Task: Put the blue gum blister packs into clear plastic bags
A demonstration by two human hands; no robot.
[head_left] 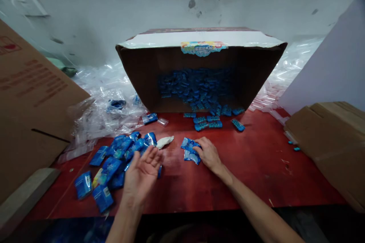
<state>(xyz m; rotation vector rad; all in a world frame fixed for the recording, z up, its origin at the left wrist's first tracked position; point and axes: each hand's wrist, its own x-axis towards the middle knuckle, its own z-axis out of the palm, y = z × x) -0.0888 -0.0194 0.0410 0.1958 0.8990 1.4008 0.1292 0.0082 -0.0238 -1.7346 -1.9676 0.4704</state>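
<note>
My right hand (210, 155) is at mid-table, its thumb and fingers closed on the edge of a small blue packet (188, 144). A second blue-and-white packet (190, 156) lies against the near side of the first. Palm up and fingers spread, my left hand (142, 172) holds nothing. It is beside a loose pile of shiny blue packets (112, 167) on the left of the table. A crumpled white piece (165, 142), perhaps tissue, lies between the pile and my right hand.
A large carton (137, 83) lies on its side at the back, with many small blue packs (196, 85) inside and several spilling out. Clear plastic wrappers (105, 87) heap behind the pile. Brown cartons stand at left (31, 95) and right (327, 140) on the red table (256, 174).
</note>
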